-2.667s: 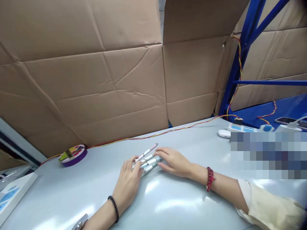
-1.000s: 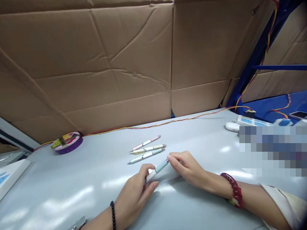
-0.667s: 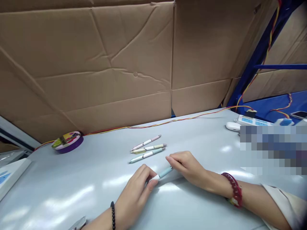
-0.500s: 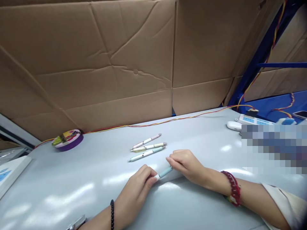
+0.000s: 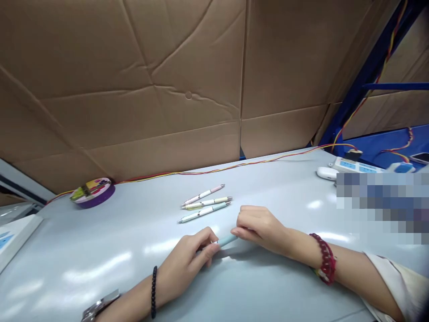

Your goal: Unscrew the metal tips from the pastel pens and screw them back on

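Between my two hands is a light blue pen (image 5: 227,240), held low over the table. My left hand (image 5: 191,255) pinches its white middle with thumb and fingers, hiding the rear part. My right hand (image 5: 256,227) is closed round the pen's tip end, so the tip does not show. Just beyond my hands lie three similar pens side by side: a pink-and-white pen (image 5: 203,195), a pale yellow pen (image 5: 207,203) and a light blue-green pen (image 5: 204,212), their metal tips pointing right.
A purple-sided round container (image 5: 97,199) stands at the back left. Thin red and yellow wires (image 5: 201,172) run along the table's back edge before a cardboard wall (image 5: 134,112). At right are a white power strip (image 5: 358,166) and a white rounded object (image 5: 326,173); a white box (image 5: 20,237) is at left.
Both hands keep hold of the pen, which has shifted slightly left. My left fingers have moved along it, so less of its white part shows. The three lying pens stay put.
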{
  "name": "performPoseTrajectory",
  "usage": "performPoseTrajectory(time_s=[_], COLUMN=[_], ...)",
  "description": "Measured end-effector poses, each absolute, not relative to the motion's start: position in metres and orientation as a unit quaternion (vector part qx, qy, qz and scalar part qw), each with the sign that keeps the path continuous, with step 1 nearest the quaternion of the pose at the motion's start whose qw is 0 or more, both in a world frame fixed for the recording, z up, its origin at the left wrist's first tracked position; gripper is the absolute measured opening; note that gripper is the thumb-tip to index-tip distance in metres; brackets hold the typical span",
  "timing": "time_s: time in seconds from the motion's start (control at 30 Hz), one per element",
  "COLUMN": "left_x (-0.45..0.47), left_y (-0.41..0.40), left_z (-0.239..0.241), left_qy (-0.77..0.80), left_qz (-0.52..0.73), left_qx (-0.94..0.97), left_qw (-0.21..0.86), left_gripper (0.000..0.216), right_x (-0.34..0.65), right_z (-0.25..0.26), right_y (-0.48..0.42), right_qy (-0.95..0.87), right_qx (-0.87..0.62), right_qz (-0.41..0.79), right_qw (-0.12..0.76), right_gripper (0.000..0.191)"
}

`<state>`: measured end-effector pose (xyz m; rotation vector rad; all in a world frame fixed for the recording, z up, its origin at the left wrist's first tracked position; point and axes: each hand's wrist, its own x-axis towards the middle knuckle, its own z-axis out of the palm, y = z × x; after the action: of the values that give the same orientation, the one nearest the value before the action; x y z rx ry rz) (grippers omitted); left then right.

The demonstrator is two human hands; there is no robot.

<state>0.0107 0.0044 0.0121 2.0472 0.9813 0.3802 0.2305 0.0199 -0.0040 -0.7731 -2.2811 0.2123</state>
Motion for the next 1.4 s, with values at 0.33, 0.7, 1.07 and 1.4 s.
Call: performPoseTrajectory(time_s=[0.33, 0.7, 1.07, 1.4], left_x=[0.008, 0.007, 0.001, 0.0], left_y=[0.002, 0.005, 0.01, 0.018], left_z=[-0.003, 0.0, -0.002, -0.005], left_qy=[0.429, 0.433, 0.424, 0.396], left_qz=[0.153, 0.188, 0.133, 0.195], left_qx=[0.845, 0.846, 0.874, 0.885], left_qw=[0.28, 0.247, 0.195, 0.146], left_gripper=[0.021, 0.027, 0.017, 0.027], right_x=[0.228, 0.228, 0.228, 0.227], right_z=[-0.008, -0.002, 0.003, -0.007], right_y=[0.021, 0.018, 0.014, 0.013], right_qy=[-0.864, -0.783, -0.817, -0.852], right_qx=[-0.388, -0.398, -0.319, -0.406], right_qz=[0.177, 0.34, 0.294, 0.148], right_qw=[0.267, 0.336, 0.378, 0.297], right_gripper=[0.047, 0.018, 0.018, 0.031])
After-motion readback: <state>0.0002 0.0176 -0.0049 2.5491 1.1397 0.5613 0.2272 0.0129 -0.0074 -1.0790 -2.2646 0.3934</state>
